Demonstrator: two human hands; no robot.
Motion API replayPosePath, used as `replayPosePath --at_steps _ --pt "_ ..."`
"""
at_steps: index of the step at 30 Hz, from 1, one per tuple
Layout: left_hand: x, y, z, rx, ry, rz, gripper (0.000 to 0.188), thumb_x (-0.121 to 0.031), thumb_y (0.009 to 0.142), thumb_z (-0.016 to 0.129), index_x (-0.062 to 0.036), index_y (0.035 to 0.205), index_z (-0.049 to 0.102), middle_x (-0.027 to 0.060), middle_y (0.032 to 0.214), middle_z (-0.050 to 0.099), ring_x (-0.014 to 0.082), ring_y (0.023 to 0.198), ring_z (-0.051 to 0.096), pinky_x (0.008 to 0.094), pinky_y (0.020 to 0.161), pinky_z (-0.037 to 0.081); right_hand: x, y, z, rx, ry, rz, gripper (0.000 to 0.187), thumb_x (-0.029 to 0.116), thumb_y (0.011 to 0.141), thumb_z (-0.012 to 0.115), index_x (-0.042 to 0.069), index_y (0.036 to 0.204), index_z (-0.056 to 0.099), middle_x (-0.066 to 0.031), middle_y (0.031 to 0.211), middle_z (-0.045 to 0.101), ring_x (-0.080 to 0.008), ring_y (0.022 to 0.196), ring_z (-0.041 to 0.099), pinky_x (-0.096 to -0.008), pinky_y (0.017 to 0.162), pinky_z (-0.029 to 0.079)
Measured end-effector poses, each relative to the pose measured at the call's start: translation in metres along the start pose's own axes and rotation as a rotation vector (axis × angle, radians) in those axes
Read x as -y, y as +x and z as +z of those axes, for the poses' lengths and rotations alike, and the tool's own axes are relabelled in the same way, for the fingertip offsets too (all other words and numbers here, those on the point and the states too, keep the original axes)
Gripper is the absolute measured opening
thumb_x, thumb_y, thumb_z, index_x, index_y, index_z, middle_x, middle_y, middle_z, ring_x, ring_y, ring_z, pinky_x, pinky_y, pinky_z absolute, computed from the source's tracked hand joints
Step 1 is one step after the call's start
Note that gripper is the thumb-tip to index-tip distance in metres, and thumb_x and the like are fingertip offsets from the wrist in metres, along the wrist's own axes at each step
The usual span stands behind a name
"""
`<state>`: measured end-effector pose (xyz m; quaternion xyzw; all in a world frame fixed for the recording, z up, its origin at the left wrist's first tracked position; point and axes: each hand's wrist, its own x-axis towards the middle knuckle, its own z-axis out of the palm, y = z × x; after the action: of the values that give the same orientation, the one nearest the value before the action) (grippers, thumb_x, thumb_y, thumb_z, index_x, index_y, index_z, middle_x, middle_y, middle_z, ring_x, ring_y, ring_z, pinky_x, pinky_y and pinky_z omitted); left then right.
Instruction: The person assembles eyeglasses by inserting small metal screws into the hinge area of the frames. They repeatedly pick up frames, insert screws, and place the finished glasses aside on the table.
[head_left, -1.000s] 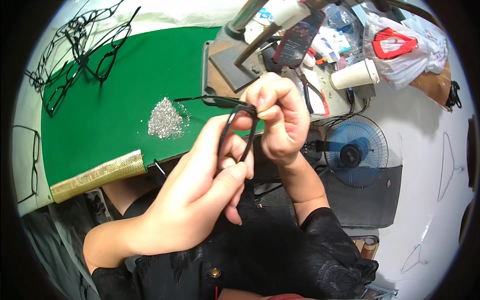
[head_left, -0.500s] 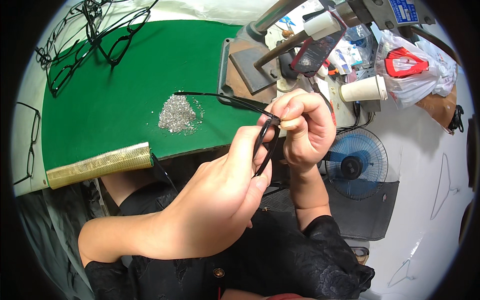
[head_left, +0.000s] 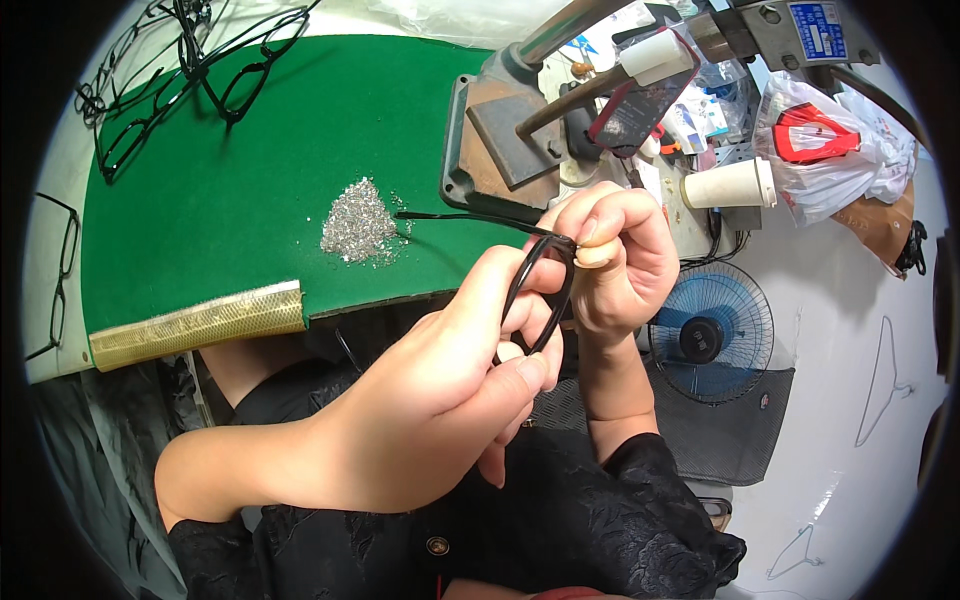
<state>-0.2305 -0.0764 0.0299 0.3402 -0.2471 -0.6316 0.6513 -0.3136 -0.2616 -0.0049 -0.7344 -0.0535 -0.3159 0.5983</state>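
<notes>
A black eyeglass frame is held up in front of me, off the table. My left hand is closed around its front, thumb and fingers on the rim. At the corner where a temple arm joins the front, my right hand pinches with thumb and fingertips; whether a small part sits between them is hidden. That temple arm points left over the green mat. Just past its tip lies a heap of tiny silvery metal pieces, likely screws or hinge bits, too small to tell.
Several black eyeglass frames pile up at the far left; another lies at the left edge. A gold mesh roll lines the mat's near edge. A metal press stand, a paper cup and a fan are to the right.
The eyeglass frame has turned in my hands, so its rim opening shows more. The temple arm's tip has shifted right, away from the metal heap. Both hands keep their grip.
</notes>
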Motion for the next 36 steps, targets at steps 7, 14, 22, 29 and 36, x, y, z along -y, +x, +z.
replayPosePath --at_steps 7,14,22,29,36 --pt "0.006 -0.002 0.000 -0.048 0.243 0.073 0.046 0.000 0.094 0.041 0.0017 0.136 0.021 0.0103 0.093 0.048 0.0090 0.063 0.048 0.0201 0.048 0.046 0.005 0.005 0.002 0.045 -0.128 -0.028 0.023 0.020 0.094 0.060 0.002 0.087 0.048 -0.0108 0.075 0.055 -0.0161 0.064 0.057 -0.0258 0.059 0.049" --pt "0.002 -0.004 0.002 -0.027 0.040 0.021 0.046 0.000 0.094 0.041 0.0007 0.135 0.023 0.0108 0.093 0.048 0.0104 0.062 0.049 0.0214 0.047 0.047 0.002 0.003 0.002 0.037 -0.014 -0.015 0.019 0.016 0.092 0.060 0.001 0.086 0.050 -0.0106 0.075 0.057 -0.0165 0.066 0.058 -0.0259 0.060 0.049" --pt "-0.006 -0.005 -0.001 0.017 -0.151 -0.019 0.043 -0.002 0.091 0.044 0.0001 0.131 0.027 0.0126 0.090 0.048 0.0133 0.059 0.050 0.0234 0.044 0.048 0.003 0.008 0.003 0.024 0.058 -0.057 0.015 0.008 0.088 0.064 -0.002 0.081 0.056 -0.0111 0.072 0.060 -0.0173 0.067 0.059 -0.0269 0.062 0.050" --pt "-0.013 -0.005 -0.004 0.027 -0.172 -0.067 0.043 -0.004 0.090 0.048 0.0018 0.129 0.028 0.0126 0.089 0.049 0.0134 0.060 0.052 0.0242 0.043 0.048 -0.001 0.014 -0.003 0.082 0.073 -0.102 0.019 0.014 0.087 0.066 -0.002 0.080 0.057 -0.0112 0.071 0.061 -0.0177 0.064 0.059 -0.0281 0.060 0.050" --pt "-0.016 -0.005 -0.003 0.015 -0.167 -0.060 0.044 -0.005 0.090 0.049 0.0034 0.128 0.027 0.0125 0.088 0.049 0.0136 0.060 0.052 0.0244 0.042 0.048 -0.004 0.015 0.001 0.050 0.088 -0.120 0.022 0.017 0.087 0.067 -0.002 0.080 0.058 -0.0101 0.071 0.060 -0.0180 0.063 0.058 -0.0287 0.060 0.050"
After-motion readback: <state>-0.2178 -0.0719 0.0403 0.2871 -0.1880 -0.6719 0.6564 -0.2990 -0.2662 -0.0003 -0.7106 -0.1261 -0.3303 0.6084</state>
